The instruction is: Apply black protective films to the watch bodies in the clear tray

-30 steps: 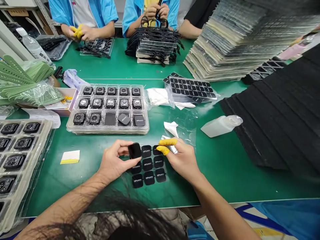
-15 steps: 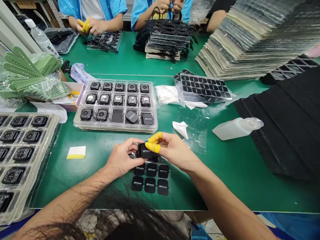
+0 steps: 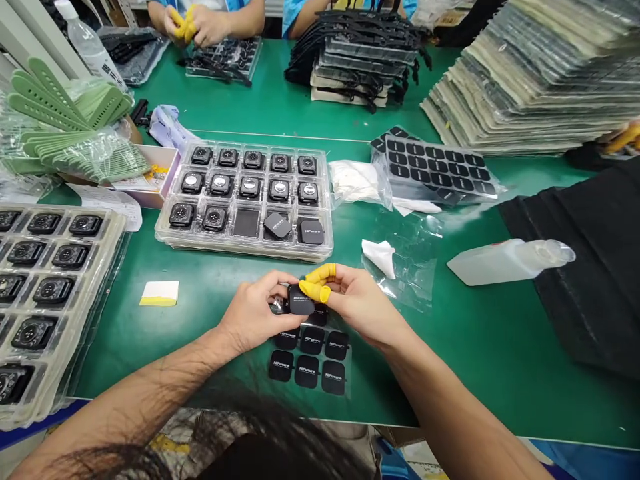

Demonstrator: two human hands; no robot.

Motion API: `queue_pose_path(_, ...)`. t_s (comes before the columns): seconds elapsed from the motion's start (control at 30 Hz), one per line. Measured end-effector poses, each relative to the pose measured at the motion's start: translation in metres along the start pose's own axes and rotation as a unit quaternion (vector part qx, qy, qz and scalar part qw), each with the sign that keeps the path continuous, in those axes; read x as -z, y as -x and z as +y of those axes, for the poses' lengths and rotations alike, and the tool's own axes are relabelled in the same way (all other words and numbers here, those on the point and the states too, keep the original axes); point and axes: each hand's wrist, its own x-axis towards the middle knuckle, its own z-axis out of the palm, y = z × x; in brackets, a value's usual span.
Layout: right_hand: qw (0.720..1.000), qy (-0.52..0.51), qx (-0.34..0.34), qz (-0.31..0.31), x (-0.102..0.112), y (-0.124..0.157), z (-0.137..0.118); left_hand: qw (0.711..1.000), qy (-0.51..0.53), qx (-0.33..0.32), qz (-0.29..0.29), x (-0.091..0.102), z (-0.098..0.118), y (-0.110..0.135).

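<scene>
Both my hands meet over the green table near its front edge. My left hand (image 3: 255,313) is closed around a small black watch body (image 3: 299,301) with white lettering on its face. My right hand (image 3: 357,303) wears yellow finger cots on thumb and forefinger and pinches the same watch body from the right. Just below them lies a sheet of black square stickers (image 3: 313,353) with white print. Behind the hands stands a clear tray (image 3: 327,250) of watch bodies, most face down, two face up in its front row.
Another tray of watch bodies (image 3: 107,263) sits at the left, with green straps (image 3: 60,127) in bags behind it. A white bottle (image 3: 505,260) lies on its side at right beside black foam (image 3: 590,267). Stacked empty trays (image 3: 525,87) stand far right. Other people's hands work across the table.
My left hand brought the watch body up from the sticker sheet and my right hand closed on it; now the printed face shows. The view has tilted down slightly.
</scene>
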Motion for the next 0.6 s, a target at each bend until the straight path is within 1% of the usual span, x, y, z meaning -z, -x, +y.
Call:
queue_pose_path(0.27, 1.000, 0.000, 0.014, -0.004, 0.000, -0.002, 0.001, 1.000, -0.017, -0.001, 0.004, 0.000, -0.002, 0.001)
queue_pose_path(0.43, 0.999, 0.034, 0.043, -0.004, -0.001, 0.000, 0.006, 1.000, -0.014, 0.000, 0.004, 0.000, -0.003, 0.001)
queue_pose_path(0.47, 0.997, 0.054, 0.056, 0.006, -0.001, 0.002, 0.007, 1.000, -0.013, 0.001, 0.005, 0.000, -0.003, 0.001)
queue_pose_path(0.57, 0.983, 0.130, 0.098, 0.082, -0.001, 0.008, 0.007, 1.000, -0.004, 0.003, 0.009, 0.000, -0.002, 0.002)
queue_pose_path(0.6, 0.980, 0.144, 0.102, 0.097, -0.001, 0.010, 0.007, 1.000, 0.002, 0.004, 0.009, 0.000, -0.002, 0.002)
